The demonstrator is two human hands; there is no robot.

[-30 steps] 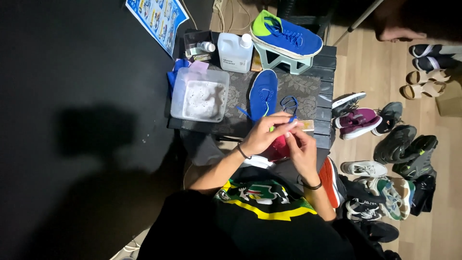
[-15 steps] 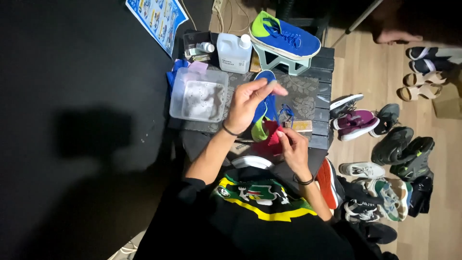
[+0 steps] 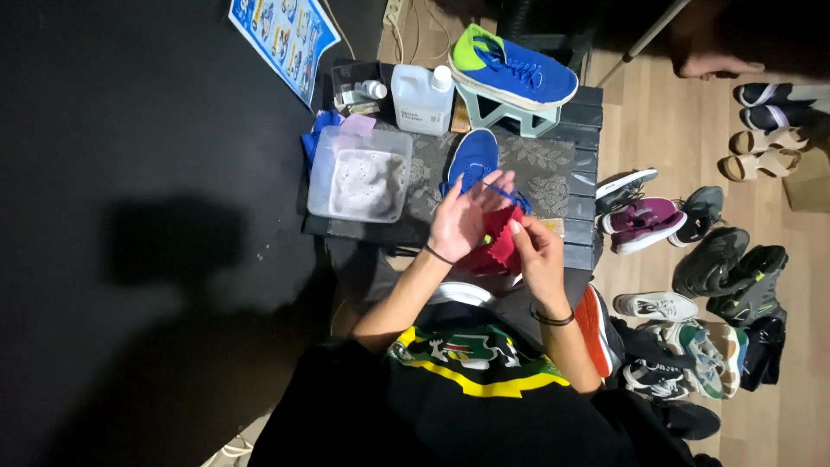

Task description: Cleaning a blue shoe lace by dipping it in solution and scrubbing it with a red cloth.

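Red cloth [image 3: 491, 246] is at the near edge of the small dark table [image 3: 581, 164], between the two hands of the person. The left hand [image 3: 462, 220] lies on the left part of this cloth with the fingers spread and half open, and a thin blue shoelace [image 3: 506, 192] passes over its fingertips. The right hand [image 3: 534, 251] is just beside it on the right, with the fingers curled against the cloth; whether it pinches the cloth firmly, I cannot tell. Just beyond the hands, a blue insole [image 3: 471, 157] lies flat on the patterned table top. To the left of the insole stands a clear plastic tub [image 3: 359, 173] with white foam inside, and a blue rag [image 3: 313, 138] shows at its far left corner. Further away, a white plastic jug [image 3: 422, 99] stands upright, with a small white bottle [image 3: 372, 89] to its left. To the right of the jug, a blue shoe with a green heel [image 3: 512, 67] rests on a pale green stand [image 3: 503, 111]. On the wooden floor to the right of the table, many shoes [image 3: 692, 259] lie close together. A blue printed sheet [image 3: 285, 36] lies on the dark floor at the far left.
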